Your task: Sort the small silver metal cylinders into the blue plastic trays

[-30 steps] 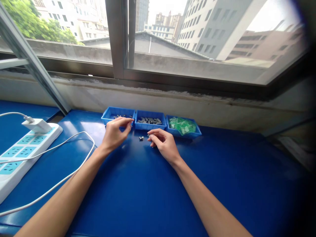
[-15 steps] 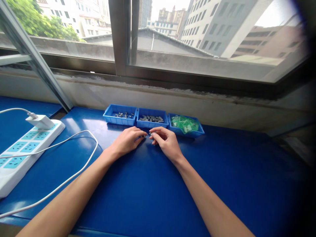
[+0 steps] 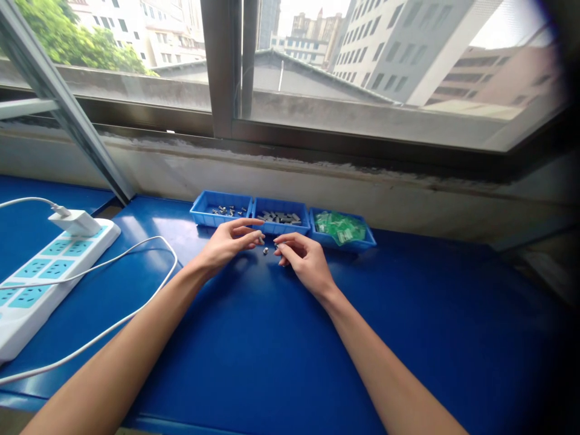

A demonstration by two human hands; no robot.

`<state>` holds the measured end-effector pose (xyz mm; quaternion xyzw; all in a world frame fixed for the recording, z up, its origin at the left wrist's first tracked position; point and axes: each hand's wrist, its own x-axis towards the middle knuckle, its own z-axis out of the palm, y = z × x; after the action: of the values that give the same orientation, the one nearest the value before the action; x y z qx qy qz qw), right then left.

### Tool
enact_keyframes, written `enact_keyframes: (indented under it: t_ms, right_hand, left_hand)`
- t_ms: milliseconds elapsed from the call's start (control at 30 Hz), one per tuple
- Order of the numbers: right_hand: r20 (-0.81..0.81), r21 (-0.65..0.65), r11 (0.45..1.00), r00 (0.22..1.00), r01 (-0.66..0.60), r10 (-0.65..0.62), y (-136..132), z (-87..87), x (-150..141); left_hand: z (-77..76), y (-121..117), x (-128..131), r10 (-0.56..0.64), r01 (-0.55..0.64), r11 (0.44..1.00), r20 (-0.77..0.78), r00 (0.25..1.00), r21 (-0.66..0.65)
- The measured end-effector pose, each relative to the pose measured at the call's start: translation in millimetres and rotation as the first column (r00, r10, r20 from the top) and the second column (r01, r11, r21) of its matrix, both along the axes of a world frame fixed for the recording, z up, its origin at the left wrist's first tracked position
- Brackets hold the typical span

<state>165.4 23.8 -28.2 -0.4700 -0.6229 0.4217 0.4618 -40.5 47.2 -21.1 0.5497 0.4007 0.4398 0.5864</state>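
**Fine handling around one loose screw (image 3: 265,251)**

The screw lies on the blue tabletop (image 3: 272,338), between the fingertips of both hands and touching neither, as far as the view shows. On its right, the right hand (image 3: 306,263) has thumb and forefinger in a narrow pinch on a small metal piece (image 3: 277,246), mostly covered by the fingers. A fingertip hold probably suits something so slight. On the other side, the left hand (image 3: 229,244) is held just above the table, its index finger lifted away from the thumb; whether it grips anything cannot be told at this size.

Just beyond, three blue trays stand end to end, seemingly to separate the parts by kind and keep them within reach. The left tray (image 3: 206,219) has scattered screws (image 3: 222,210), the middle tray (image 3: 283,229) short grey and black pieces (image 3: 278,217), and the right tray (image 3: 369,238) green plastic packets (image 3: 342,226) heaped to its rim.

The tabletop is glossy, with window glare at the left. There, well apart from the hands, lie a white power strip (image 3: 57,266) with a charger (image 3: 77,223) plugged in and a looping white cable (image 3: 175,257). Behind rise a slanting metal post (image 3: 75,118), a pale wall (image 3: 149,163) and a dark-framed window (image 3: 222,72) facing buildings and trees.
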Motion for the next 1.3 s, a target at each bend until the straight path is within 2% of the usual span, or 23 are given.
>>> enact_keyframes:
  t_ms: [100,200,433,633,733,800,867,967,1067,1133,1200,1300]
  right_hand:
    - [0.006,-0.003,1.0,1.0,0.001,-0.001,0,-0.1,0]
    - [0.007,-0.005,1.0,1.0,0.004,-0.004,-1,0.1,0]
    - [0.016,-0.014,1.0,1.0,-0.005,0.006,-1,2.1,-1]
    - [0.008,-0.005,1.0,1.0,-0.007,0.007,-1,2.7,-1]
    - [0.006,-0.013,1.0,1.0,-0.007,0.007,-2,3.1,-2]
    - [0.008,-0.014,1.0,1.0,-0.008,0.009,-2,2.7,-2]
    - [0.009,-0.011,1.0,1.0,-0.008,0.008,-2,1.8,-2]
    - [0.015,-0.006,1.0,1.0,-0.013,0.013,-2,0.1,-1]
    - [0.016,-0.008,1.0,1.0,-0.022,0.023,-2,-0.5,-1]
    - [0.017,-0.015,1.0,1.0,-0.021,0.021,-2,0.0,-2]
    - [0.021,-0.021,1.0,1.0,-0.017,0.017,-2,0.8,-2]
    - [0.026,-0.024,1.0,0.999,-0.017,0.018,-2,1.8,-2]
  left_hand:
    - [1.0,-1,-1,-0.011,0.038,0.985,0.155,0.988,-0.168]
    - [-0.1,0,0,-0.013,0.058,0.976,0.207,0.978,-0.212]
    - [-3.1,1,1,-0.024,0.068,0.977,0.212,0.977,-0.2]
    - [-3.9,2,0,0.007,0.023,0.986,0.185,0.983,-0.164]
    - [-4.2,3,-1,0.058,-0.04,0.991,0.14,0.988,-0.124]
    - [-2.2,4,-1,0.142,-0.139,0.99,0.084,0.986,-0.039]
    - [1.2,6,-3,0.262,-0.262,0.959,0.016,0.965,0.105]
    - [5.7,8,-9,0.452,-0.417,0.857,-0.054,0.89,0.301]
    - [5.9,12,-17,0.602,-0.531,0.75,-0.072,0.796,0.395]
    - [4.4,14,-21,0.661,-0.578,0.701,-0.075,0.747,0.417]
    - [2.8,16,-24,0.686,-0.598,0.685,-0.091,0.722,0.416]
    - [1.7,17,-24,0.687,-0.595,0.693,-0.125,0.715,0.408]
